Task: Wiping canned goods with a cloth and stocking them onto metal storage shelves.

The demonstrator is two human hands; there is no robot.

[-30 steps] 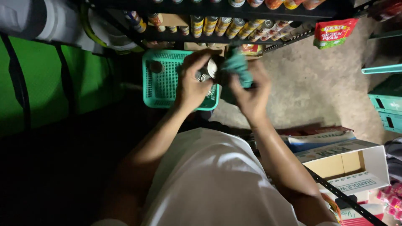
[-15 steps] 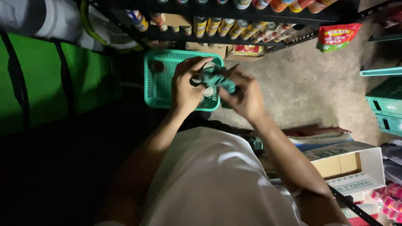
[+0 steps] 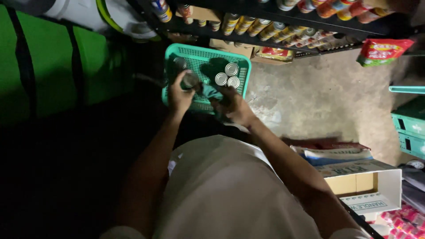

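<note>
Left hand: arm extended forward, fingers clamped around a small metal can above the near-left part of the teal basket; can's long axis indistinct in the dim light. Right hand: over the basket's near edge, fingers closed on a dark teal cloth, crumpled, touching the can.

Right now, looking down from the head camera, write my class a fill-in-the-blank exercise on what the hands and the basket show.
1. The left hand holds a small metal ____ over the turquoise plastic mesh basket.
2. The right hand grips a crumpled teal ____.
3. Three round silver-topped tins stand ____ the basket.
4. The open white cardboard box lies on the person's ____ side.

Missing words: can; cloth; inside; right
</note>
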